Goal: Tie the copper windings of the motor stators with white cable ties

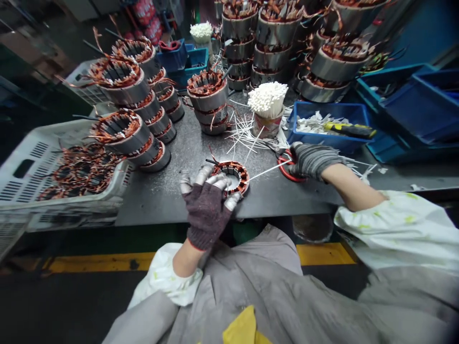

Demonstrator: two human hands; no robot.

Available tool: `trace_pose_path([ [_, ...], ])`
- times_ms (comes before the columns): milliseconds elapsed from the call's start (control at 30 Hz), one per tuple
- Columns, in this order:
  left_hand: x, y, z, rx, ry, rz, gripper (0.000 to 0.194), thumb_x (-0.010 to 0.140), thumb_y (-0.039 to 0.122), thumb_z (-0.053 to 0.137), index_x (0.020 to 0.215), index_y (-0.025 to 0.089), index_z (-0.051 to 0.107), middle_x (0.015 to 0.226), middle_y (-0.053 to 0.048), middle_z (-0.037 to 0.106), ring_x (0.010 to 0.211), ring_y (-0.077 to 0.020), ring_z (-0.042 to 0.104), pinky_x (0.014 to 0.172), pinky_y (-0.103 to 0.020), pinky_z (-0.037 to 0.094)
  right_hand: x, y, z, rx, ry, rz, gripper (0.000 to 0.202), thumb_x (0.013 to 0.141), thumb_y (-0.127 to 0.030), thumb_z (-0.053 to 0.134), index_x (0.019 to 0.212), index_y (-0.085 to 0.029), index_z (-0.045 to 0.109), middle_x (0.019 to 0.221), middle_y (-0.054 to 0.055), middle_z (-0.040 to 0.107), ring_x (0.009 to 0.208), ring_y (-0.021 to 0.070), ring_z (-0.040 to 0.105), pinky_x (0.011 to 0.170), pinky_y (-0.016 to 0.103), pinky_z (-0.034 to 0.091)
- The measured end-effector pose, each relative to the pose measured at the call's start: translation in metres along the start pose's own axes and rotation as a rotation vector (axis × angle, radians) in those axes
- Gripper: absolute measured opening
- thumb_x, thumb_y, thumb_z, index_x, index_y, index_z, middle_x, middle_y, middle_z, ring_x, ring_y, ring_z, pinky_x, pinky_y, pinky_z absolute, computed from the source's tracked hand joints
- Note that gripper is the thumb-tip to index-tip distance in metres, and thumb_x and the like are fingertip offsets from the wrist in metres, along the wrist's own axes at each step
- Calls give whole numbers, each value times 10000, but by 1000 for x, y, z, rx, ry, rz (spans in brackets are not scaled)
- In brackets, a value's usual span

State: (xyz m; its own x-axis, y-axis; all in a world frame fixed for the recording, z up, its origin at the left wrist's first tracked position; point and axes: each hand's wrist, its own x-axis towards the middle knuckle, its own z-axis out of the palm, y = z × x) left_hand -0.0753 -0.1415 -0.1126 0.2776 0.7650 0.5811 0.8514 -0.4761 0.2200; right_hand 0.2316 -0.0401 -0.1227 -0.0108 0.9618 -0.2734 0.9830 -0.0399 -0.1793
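Observation:
My left hand (210, 200), in a dark purple knit glove with white-wrapped fingertips, grips a small stator ring (245, 176) with copper windings on the bench. Its fingers lie over the ring's left side and the thumb presses the near edge. A thin white strand (267, 171) runs straight from the ring's right side toward my right hand (310, 160). That hand wears a grey striped glove and closes over red-handled scissors (286, 167). Whether its fingers also pinch the strand's end, I cannot tell.
Stacked stators (124, 126) stand on the left and at the back. A cup (267, 125) holds white sticks, with loose ones scattered around. A blue bin (296, 136) contains scraps and a yellow-black cutter (349, 129). At left, a white crate (120, 184) holds wound rings.

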Motion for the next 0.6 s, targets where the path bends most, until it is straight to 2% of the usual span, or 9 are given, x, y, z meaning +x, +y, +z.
trace_pose_path([
  [100, 9, 21, 16, 4, -39, -25, 217, 909, 437, 650, 974, 232, 676, 1068, -54, 758, 1248, -303, 601, 1226, -625, 141, -5, 14, 4, 67, 1, -19, 536, 672, -384, 752, 1127, -128, 629, 1046, 248, 719, 887, 387, 692, 816, 513, 529],
  [167, 17, 26, 28, 8, -73, -57, 209, 913, 431, 629, 909, 227, 671, 1025, -59, 757, 1204, -305, 615, 1211, -628, 174, -18, 25, 9, 251, 88, -42, 529, 709, -351, 689, 1186, -149, 587, 1118, 200, 715, 918, 327, 689, 828, 445, 544],
  [233, 22, 25, 37, 23, -103, -90, 193, 918, 391, 602, 858, 218, 661, 994, -70, 750, 1167, -308, 624, 1185, -613, 240, -35, 30, 17, 567, 217, -55, 397, 724, -333, 645, 1094, -201, 583, 1051, 134, 721, 858, 279, 675, 766, 408, 549],
  [300, 24, 21, 43, 31, -119, -108, 195, 922, 367, 581, 827, 212, 651, 960, -76, 741, 1121, -311, 635, 1149, -596, 302, -53, 26, 26, 927, 325, -65, 182, 762, -364, 603, 899, -253, 560, 857, 71, 687, 709, 243, 624, 645, 395, 521],
  [333, 25, 19, 44, 32, -129, -112, 205, 925, 369, 575, 817, 210, 647, 942, -78, 737, 1099, -314, 640, 1132, -593, 323, -60, 22, 31, 1076, 351, -78, 135, 780, -383, 589, 811, -267, 527, 759, 45, 639, 636, 224, 583, 587, 384, 494],
  [433, 23, 11, 41, 4, -139, -110, 230, 946, 385, 551, 825, 211, 640, 937, -76, 733, 1104, -314, 639, 1137, -605, 306, -78, 7, 41, 1400, 342, -130, 203, 782, -405, 603, 712, -275, 464, 644, 11, 537, 551, 192, 516, 512, 360, 445],
  [533, 17, -2, 29, -77, -105, -76, 219, 936, 413, 591, 1005, 218, 660, 1093, -74, 736, 1253, -312, 579, 1187, -600, 249, -88, 1, 48, 1399, 152, -136, 215, 778, -448, 637, 857, -266, 554, 758, 37, 630, 612, 209, 586, 535, 371, 488],
  [600, 12, -13, 18, -133, -94, -63, 284, 911, 420, 638, 1113, 220, 648, 1174, -71, 723, 1317, -297, 535, 1175, -547, 314, -93, 1, 52, 1169, 135, -146, 290, 785, -478, 647, 959, -251, 603, 832, 68, 683, 673, 237, 630, 595, 405, 528],
])
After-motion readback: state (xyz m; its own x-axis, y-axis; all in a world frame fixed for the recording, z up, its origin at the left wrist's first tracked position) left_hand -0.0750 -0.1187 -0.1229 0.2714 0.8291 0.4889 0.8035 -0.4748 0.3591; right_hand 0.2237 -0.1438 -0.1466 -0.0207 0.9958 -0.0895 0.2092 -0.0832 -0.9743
